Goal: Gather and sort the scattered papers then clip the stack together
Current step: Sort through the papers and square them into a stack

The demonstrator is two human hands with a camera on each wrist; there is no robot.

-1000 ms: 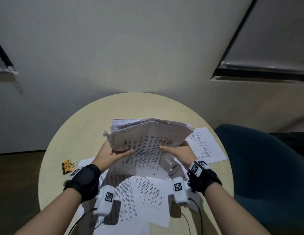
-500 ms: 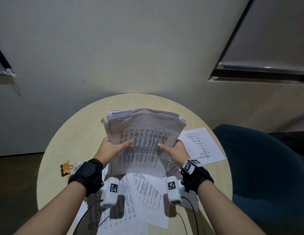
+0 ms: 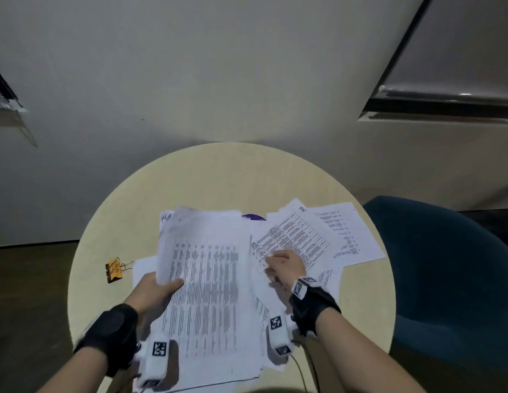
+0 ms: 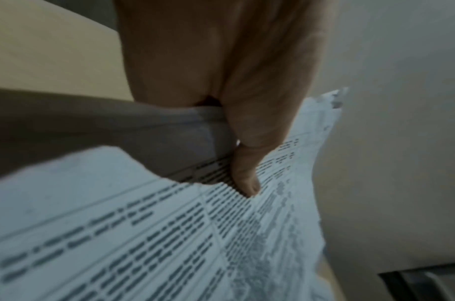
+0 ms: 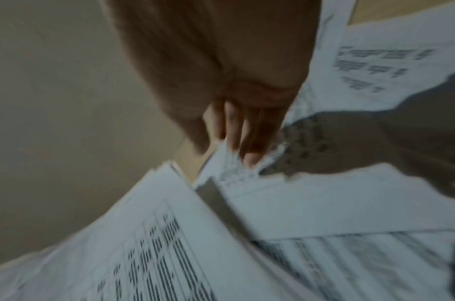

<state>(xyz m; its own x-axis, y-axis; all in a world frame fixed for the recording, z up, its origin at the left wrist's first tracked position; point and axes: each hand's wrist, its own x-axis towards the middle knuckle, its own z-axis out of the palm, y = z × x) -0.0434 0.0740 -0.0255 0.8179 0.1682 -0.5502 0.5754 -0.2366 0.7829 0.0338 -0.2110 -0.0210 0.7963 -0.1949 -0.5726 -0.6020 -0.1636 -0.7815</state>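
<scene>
My left hand (image 3: 156, 290) has its grip closed on the stack (image 3: 210, 290) above the table's (image 3: 218, 177) near edge; my right hand (image 3: 284, 268) pinches a sheet (image 3: 292, 239) toward the right edge. I'd lift it gently, then square it onto the stack.

Handwritten mark "H12" legible at the top of a white printed paper sheet (image 3: 292, 236); remaining print too blurred to read.
</scene>
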